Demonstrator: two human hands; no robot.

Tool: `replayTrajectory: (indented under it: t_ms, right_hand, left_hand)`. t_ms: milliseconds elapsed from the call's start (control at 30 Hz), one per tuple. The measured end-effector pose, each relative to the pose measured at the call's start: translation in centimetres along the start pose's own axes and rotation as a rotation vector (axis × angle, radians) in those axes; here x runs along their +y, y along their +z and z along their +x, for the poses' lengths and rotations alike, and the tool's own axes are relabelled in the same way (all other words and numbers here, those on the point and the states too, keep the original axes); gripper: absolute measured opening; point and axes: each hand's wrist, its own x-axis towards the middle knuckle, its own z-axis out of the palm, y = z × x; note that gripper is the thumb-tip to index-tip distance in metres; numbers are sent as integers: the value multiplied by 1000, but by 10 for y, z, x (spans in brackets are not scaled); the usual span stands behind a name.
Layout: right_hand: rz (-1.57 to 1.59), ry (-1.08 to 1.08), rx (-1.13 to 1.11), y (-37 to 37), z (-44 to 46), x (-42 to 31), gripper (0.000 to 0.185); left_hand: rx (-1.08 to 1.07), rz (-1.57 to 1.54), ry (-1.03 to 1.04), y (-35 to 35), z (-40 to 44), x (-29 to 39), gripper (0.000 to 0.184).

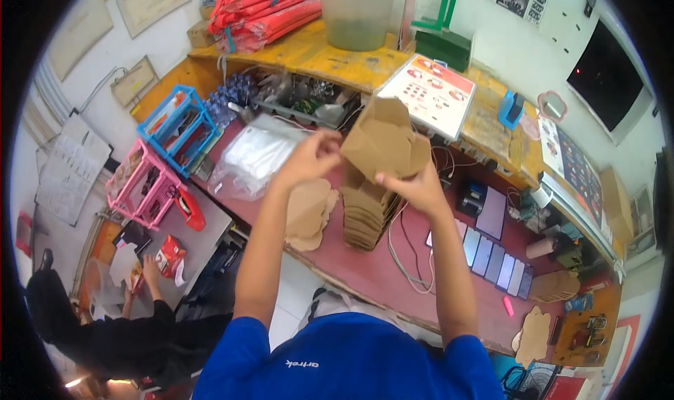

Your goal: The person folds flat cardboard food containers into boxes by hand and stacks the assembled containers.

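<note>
My right hand (415,188) grips a folded brown cardboard box piece (382,139), thumb on its near face. The piece is raised above a stack of nested brown cardboard pieces (363,221) on the red tabletop. My left hand (314,158) is at the left edge of the held piece, a little blurred. Its fingers are bent and loosely apart, with nothing visible in them; whether they touch the cardboard I cannot tell. Below my left forearm, flat brown cardboard cutouts (307,214) lie in a pile.
Clear plastic bags (258,151) lie to the left. Several phones (484,254) and loose white cables (400,256) are on the right. A yellow shelf (302,52) runs behind, carrying a lidded bucket (357,17). At far left another person's hand (151,270) is near a red packet (170,256).
</note>
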Motion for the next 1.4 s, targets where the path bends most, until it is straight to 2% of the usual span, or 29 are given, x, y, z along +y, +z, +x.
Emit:
replayTrajectory:
  t_ms: [33,100,233,300,433,500,533,600,733,800,833,900,1033,1100,1200,1233,1300,1400]
  right_hand:
    - [-12,-2,2,-2,-2,-2,102]
    - [-127,161,-96,-13,-8,-7,105]
    - [-308,137,-214,-31,-5,-24,104]
    - [-361,153,-307,-37,-4,-32,104]
    - [-487,193,-386,-39,2,-34,105]
    - [-510,226,-427,-37,6,-40,106]
    - [-513,228,-420,-35,7,-41,106]
    - [-609,300,-453,-31,8,-43,108]
    - [-575,312,-415,-32,5,-39,114]
    - [-466,167,-399,-33,-5,-27,123]
    - [-463,176,-392,-37,-7,-27,123]
    - [-460,333,-400,-46,-5,-32,124]
    - [-351,238,-352,-41,-9,-27,121]
    - [-376,234,-390,-39,-12,-22,117]
    - [-377,344,-471,-47,-6,-28,120]
    - [-375,343,-471,-48,-4,-29,120]
    - [-457,212,-480,-51,0,-30,113]
    - [-410,276,-531,-55,5,-22,110]
  left_hand:
    - [0,-9,8,7,-3,10,45]
    - [-52,-18,-232,21,-9,35,36]
    - [-28,-159,-219,35,-6,20,35]
    - [-93,-264,-352,30,-8,29,41]
    - [-198,-341,-388,29,-4,28,54]
    - [-169,-488,124,29,5,8,82]
    - [-175,-489,128,24,7,8,82]
    - [-388,-371,136,13,12,16,105]
    - [-381,-259,186,13,9,22,116]
    - [-354,-223,181,17,1,24,120]
    - [-365,-226,178,16,0,27,120]
    - [-349,-67,140,10,-2,38,118]
    - [-316,-137,253,16,-7,26,112]
    - [-289,-289,137,21,-10,18,107]
    - [-236,-130,144,26,-15,25,103]
    - [-236,-129,143,28,-16,28,103]
    - [-200,-183,76,30,-17,32,100]
    - [-154,-96,155,31,-20,29,93]
